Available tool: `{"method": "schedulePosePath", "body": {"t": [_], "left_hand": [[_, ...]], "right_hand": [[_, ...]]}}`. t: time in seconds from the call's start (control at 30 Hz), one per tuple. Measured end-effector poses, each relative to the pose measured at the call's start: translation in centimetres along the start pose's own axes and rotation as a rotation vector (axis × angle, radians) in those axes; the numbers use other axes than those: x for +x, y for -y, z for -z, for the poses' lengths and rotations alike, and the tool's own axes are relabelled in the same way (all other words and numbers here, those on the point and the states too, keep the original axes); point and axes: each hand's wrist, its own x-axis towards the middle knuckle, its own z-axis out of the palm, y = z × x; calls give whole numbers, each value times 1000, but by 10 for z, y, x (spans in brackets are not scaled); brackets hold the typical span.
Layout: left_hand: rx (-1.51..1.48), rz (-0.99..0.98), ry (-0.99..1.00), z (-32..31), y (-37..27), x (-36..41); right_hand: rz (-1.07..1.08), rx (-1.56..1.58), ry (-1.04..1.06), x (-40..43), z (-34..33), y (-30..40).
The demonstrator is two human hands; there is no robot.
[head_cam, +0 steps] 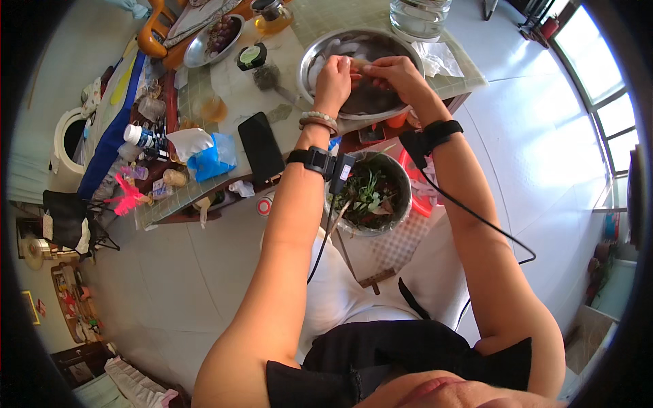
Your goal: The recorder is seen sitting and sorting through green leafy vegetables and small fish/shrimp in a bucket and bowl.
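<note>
Both hands meet over a round metal basin (362, 106) on the table. My left hand (334, 80) pinches one end of a small, pale brown piece (360, 64) between thumb and fingers. At the other end, the fingertips of my right hand (397, 75) grip the same piece. What the piece is cannot be made out, as fingers cover much of it. In the basin, dark liquid surrounds several whitish, rounded pieces (352, 47), seen mostly along its left and far sides.
Below the basin, between my knees, stands a bucket (406, 203) holding leafy green scraps (371, 193). A black phone (260, 145) and blue packet (214, 158) lie left. Further back are a glass teapot (272, 18), a bowl of grapes (223, 34) and a water-filled glass jar (419, 19).
</note>
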Motion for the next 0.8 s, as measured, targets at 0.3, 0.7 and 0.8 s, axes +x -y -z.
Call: {"method": "schedulePosePath", "body": {"t": [0.3, 0.7, 0.8], "left_hand": [[-250, 98, 325, 9, -2, -5], [-166, 181, 272, 10, 3, -5], [181, 49, 192, 8, 11, -2]], "right_hand": [[-153, 403, 1, -15, 1, 22], [38, -750, -325, -10, -6, 19], [299, -837, -335, 7, 11, -1]]}}
